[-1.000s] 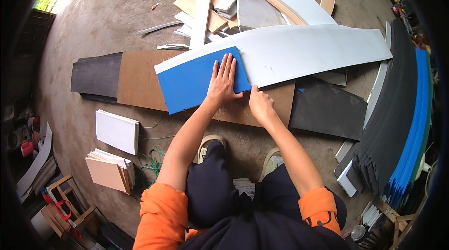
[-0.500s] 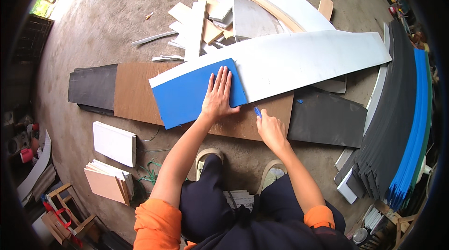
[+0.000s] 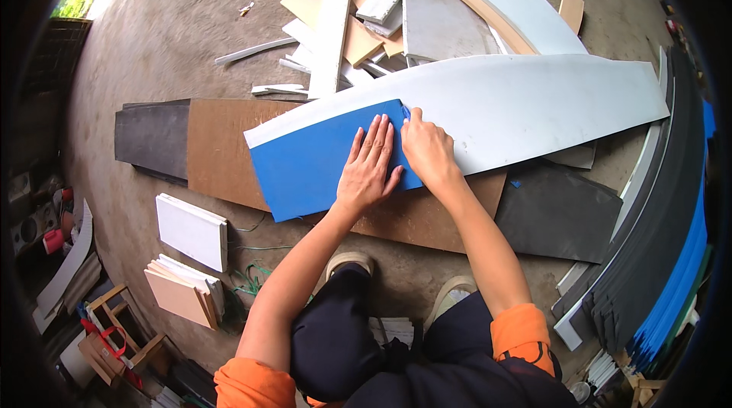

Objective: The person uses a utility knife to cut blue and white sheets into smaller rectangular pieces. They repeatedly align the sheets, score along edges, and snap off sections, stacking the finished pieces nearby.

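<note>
A blue rectangular sheet (image 3: 320,168) lies on a long white board (image 3: 526,107), its short right edge crossing the board. My left hand (image 3: 367,168) is flat on the blue sheet, fingers stretched out and thumb apart, pressing near that right edge. My right hand (image 3: 428,145) is closed round a blue-handled cutter knife (image 3: 406,112), of which only a small part shows above the fist. The knife is at the sheet's far right corner; its blade is hidden. Beneath the white board lies a brown board (image 3: 229,152), with dark sheets (image 3: 560,206) under its right end.
Offcuts (image 3: 332,38) are heaped beyond the white board. Small white panels (image 3: 192,229) and tan-and-white panels (image 3: 183,290) are stacked to the left. Long black strips (image 3: 648,232) and blue strips (image 3: 679,278) stand at the right. Green string (image 3: 248,278) lies near my left foot.
My right hand has moved the knife away from me, from below the blue sheet's near right corner to its far right corner. My left hand stays flat on the sheet.
</note>
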A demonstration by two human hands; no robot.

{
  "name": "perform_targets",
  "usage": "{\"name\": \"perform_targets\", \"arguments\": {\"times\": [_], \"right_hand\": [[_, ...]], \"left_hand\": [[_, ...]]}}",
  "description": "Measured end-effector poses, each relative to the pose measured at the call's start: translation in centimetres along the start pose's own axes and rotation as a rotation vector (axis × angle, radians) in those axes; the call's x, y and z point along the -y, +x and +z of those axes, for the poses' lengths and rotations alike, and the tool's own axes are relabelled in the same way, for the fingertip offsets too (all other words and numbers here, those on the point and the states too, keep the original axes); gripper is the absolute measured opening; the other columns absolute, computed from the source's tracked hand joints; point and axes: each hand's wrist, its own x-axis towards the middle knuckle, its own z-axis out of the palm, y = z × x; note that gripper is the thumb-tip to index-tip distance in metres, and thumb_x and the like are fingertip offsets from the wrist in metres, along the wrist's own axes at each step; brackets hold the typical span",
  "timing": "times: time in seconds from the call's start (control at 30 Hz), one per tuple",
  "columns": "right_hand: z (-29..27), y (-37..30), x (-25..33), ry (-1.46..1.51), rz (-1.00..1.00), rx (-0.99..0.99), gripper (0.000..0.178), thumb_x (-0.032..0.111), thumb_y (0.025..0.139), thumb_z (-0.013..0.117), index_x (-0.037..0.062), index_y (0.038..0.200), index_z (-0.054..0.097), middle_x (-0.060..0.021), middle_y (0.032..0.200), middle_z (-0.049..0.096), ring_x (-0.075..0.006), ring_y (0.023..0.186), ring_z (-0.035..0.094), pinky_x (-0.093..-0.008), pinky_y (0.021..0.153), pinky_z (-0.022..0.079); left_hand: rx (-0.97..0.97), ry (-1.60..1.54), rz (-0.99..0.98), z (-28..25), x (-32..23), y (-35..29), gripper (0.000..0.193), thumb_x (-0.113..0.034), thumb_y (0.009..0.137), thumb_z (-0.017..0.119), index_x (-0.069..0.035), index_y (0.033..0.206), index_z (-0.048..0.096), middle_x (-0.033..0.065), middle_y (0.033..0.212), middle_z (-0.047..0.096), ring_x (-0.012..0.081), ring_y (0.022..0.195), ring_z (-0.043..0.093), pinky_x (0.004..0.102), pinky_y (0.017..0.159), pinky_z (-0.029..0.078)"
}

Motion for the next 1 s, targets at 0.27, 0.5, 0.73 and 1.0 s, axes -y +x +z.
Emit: {"name": "perform_targets", "arguments": {"times": [0.27, 0.5, 0.73, 1.0], "right_hand": [[-0.4, 0.9, 0.9, -0.081, 0.003, 0.030, 0.018, 0.016, 0.083, 0.048, 0.0007, 0.092, 0.045, -0.0172, 0.072, 0.063, -0.0311, 0.074, 0.064, -0.0407, 0.064, 0.050], [-1.3, 2.3, 1.7, -0.150, 0.023, 0.192, 0.024, 0.016, 0.080, 0.050, -0.0012, 0.098, 0.047, -0.0202, 0.089, 0.063, -0.0305, 0.087, 0.062, -0.0404, 0.071, 0.050], [-1.3, 2.0, 2.2, -0.050, 0.253, 0.333, 0.031, 0.017, 0.081, 0.050, -0.0026, 0.106, 0.049, -0.0230, 0.106, 0.057, -0.0356, 0.101, 0.055, -0.0424, 0.084, 0.045], [0.0, -4.9, 0.3, -0.048, 0.261, 0.387, 0.030, 0.015, 0.084, 0.042, -0.0025, 0.108, 0.047, -0.0241, 0.107, 0.056, -0.0366, 0.102, 0.054, -0.0432, 0.085, 0.044]], "left_hand": [[-0.002, 0.017, -0.004, -0.2, 0.0, 0.2, 0.066, -0.035, 0.083, 0.046, 0.005, 0.132, 0.026, 0.0176, 0.140, 0.022, 0.0260, 0.132, 0.017, 0.0409, 0.108, 0.011], [-0.021, 0.043, -0.031, 0.0, -0.2, -0.1, 0.067, -0.037, 0.083, 0.043, 0.004, 0.133, 0.024, 0.0159, 0.141, 0.021, 0.0250, 0.133, 0.016, 0.0420, 0.108, 0.009], [-0.072, 0.068, -0.058, 0.2, -0.7, -0.3, 0.066, -0.035, 0.083, 0.043, 0.002, 0.134, 0.023, 0.0137, 0.142, 0.020, 0.0239, 0.133, 0.014, 0.0458, 0.107, 0.007], [-0.103, 0.120, -0.086, 1.2, -0.7, -0.5, 0.068, -0.037, 0.082, 0.044, 0.000, 0.135, 0.021, 0.0117, 0.143, 0.017, 0.0214, 0.134, 0.011, 0.0479, 0.107, 0.005]]}}
